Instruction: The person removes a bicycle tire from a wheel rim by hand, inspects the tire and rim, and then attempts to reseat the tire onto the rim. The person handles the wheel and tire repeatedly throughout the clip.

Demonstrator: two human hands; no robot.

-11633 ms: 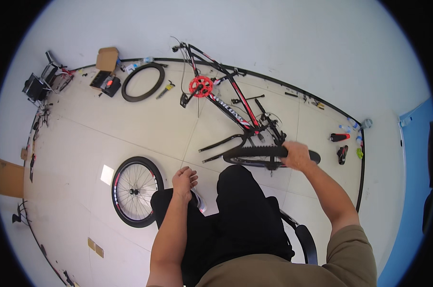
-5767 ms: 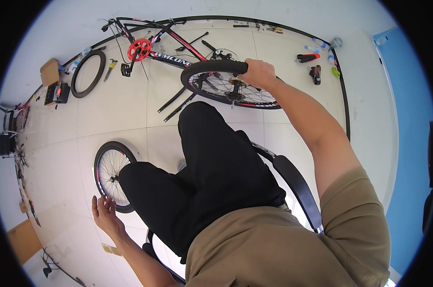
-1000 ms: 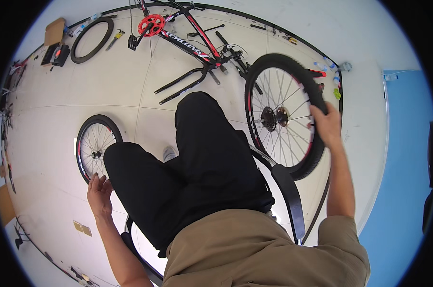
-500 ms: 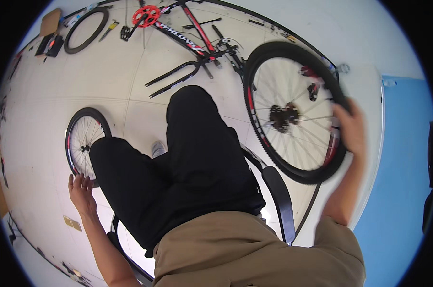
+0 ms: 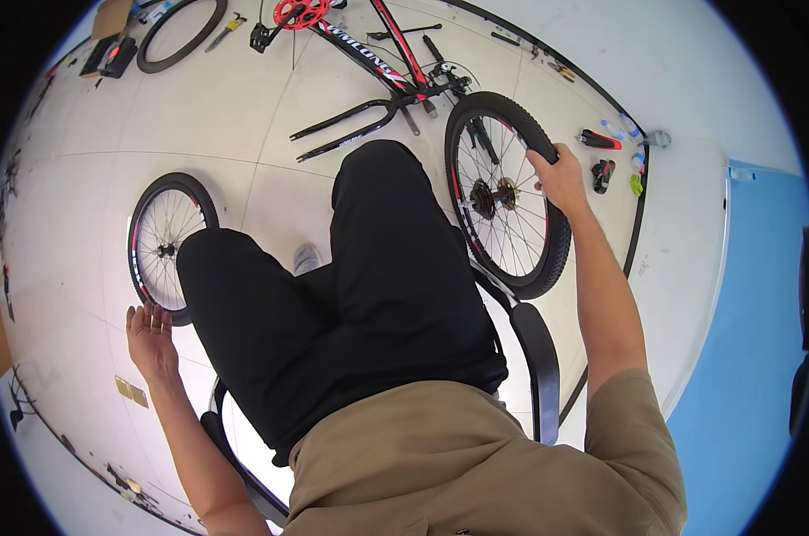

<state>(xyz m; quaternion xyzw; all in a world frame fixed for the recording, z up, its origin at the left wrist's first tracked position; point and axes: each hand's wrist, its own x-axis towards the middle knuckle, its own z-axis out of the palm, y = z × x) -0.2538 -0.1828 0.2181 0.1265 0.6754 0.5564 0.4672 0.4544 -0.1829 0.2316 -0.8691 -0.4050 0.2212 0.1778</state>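
To the right of my knees stands a bicycle wheel (image 5: 554, 255) with a knobby black tyre, red-and-white rim marks and a sprocket cluster at its hub. My right hand (image 5: 561, 181) grips its tyre at the upper right, fingers wrapped over the edge. At my left knee is a second, smaller-looking wheel (image 5: 139, 234) with a black tyre; my leg hides part of it. Beside its lower edge my left hand (image 5: 153, 344) is open, fingers extended and slightly apart, holding nothing. Whether its fingertips touch the tyre, I cannot tell.
A black-and-red bicycle frame (image 5: 369, 61) with a fork (image 5: 351, 121) lies on the floor ahead. Far left are a loose tyre (image 5: 143, 55), yellow-handled tool (image 5: 228, 31) and box (image 5: 112, 18). Bottles (image 5: 612, 129) lie by the right wall. A chair armrest (image 5: 537, 366) is at my right.
My right hand has brought the sprocketed wheel left and turned it more edge-on, uncovering the items by the wall. My left hand stays beside the other wheel. The view has shifted slightly.
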